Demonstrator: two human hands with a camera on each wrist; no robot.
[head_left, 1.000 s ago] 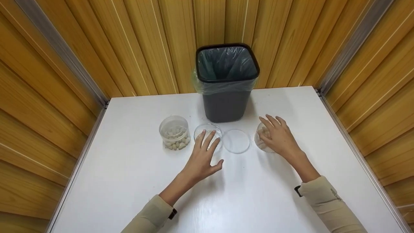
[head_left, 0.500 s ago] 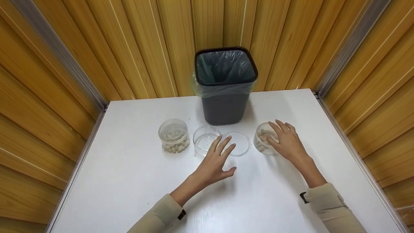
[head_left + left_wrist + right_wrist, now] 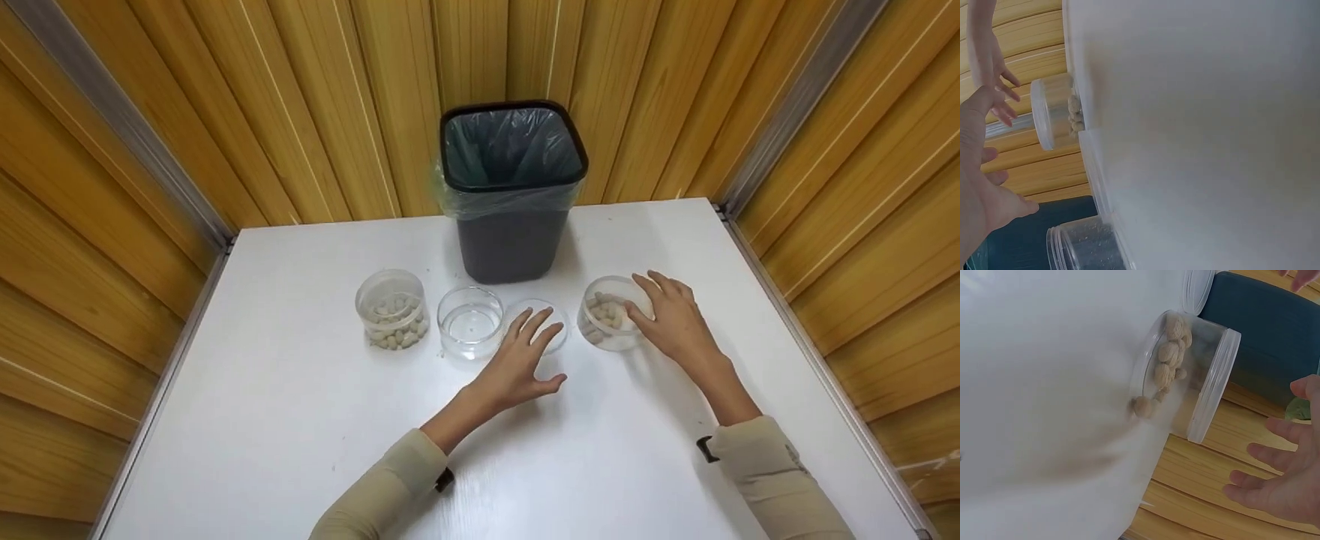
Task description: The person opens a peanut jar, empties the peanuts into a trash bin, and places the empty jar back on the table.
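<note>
The fingers [image 3: 537, 324] of the left hand [image 3: 517, 367] are standing apart, the thumb sticking out to the side; those of the right hand [image 3: 671, 322] are bending slightly, with gaps showing between them in the right wrist view. Wood-patterned panelling [image 3: 472, 45] is rising beyond the far, left and right edges of the white desk [image 3: 300, 420]. Near the middle of the desk's far edge, a dark grey bin [image 3: 510, 244] is standing, a translucent bag lining it. Tan sleeves [image 3: 390, 480] are covering the forearms. Closest to the desk's left edge, a left jar [image 3: 390, 283] is standing upright; a middle jar [image 3: 470, 347], clear and upright, is standing in front of the bin. Toward the right edge, a right jar [image 3: 611, 343] is standing upright, the right hand hovering above and beside its mouth, apart from the rim. Between the middle and right jars, a flat clear lid [image 3: 514, 310] is lying on the desk, the left hand hanging over it. Pale nut-like pieces [image 3: 606, 309] are lying inside the right jar, and similar ones are filling the bottom of the left jar.
</note>
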